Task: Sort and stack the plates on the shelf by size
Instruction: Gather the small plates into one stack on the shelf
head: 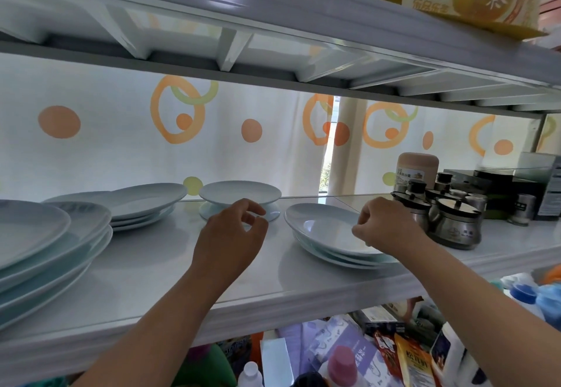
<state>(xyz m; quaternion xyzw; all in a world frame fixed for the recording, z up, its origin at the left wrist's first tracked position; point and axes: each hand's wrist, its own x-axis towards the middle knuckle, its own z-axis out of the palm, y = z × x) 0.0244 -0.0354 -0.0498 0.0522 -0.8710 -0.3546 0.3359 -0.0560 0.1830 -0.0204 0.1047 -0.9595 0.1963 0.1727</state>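
Pale blue plates stand in four groups on the white shelf (pixel 145 268). A tall stack of large plates (pixel 45 247) fills the near left. Behind it lies a lower stack of medium plates (pixel 142 201). At the back middle a small plate (pixel 239 192) rests on an upturned one. A short stack of medium plates (pixel 328 235) lies at the right. My left hand (pixel 233 235) hovers in front of the small plates, fingers curled, holding nothing. My right hand (pixel 382 225) rests over the right stack's far rim, fingertips pinched at the top plate; the grip is unclear.
Steel condiment jars (pixel 452 222) with black lids crowd the shelf just right of my right hand, with a tan canister (pixel 417 171) and dark boxes behind. An upper shelf (pixel 273 62) hangs low overhead. Bottles and packets fill the level below.
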